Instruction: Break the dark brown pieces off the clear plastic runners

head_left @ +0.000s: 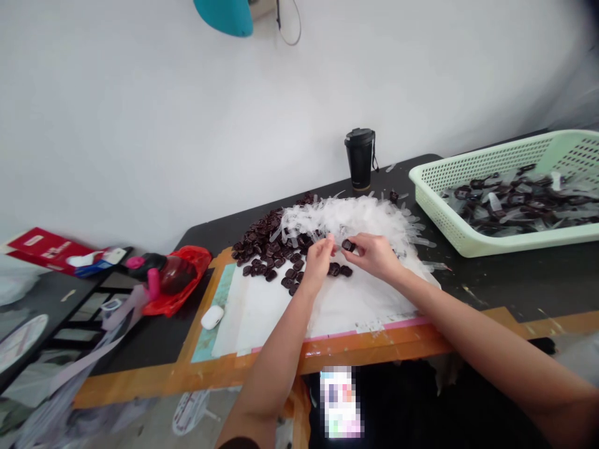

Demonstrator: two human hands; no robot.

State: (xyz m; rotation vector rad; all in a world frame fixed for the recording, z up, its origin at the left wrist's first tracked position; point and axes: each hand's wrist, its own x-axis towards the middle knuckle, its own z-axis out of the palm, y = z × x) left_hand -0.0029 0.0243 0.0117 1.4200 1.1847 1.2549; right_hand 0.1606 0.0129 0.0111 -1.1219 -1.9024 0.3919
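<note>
My right hand [377, 254] pinches a small dark brown square piece [347, 245] between thumb and fingertips. Close beside it, my left hand [320, 260] is closed in a pinch, its fingertips pointing toward that piece; what they hold is too small to make out. Just beyond both hands lies a heap of translucent white strips [350, 215]. To the left spreads a pile of similar dark brown pieces [264, 240], with several loose ones on the white sheet [262, 308] under my hands.
A pale green basket [528, 240] at the right holds dark pieces with clear strips. By the wall stands a black lidded cup [360, 159]. A white case [212, 317] and a red tray [180, 302] are at the left. A lit phone [340, 402] is below the table edge.
</note>
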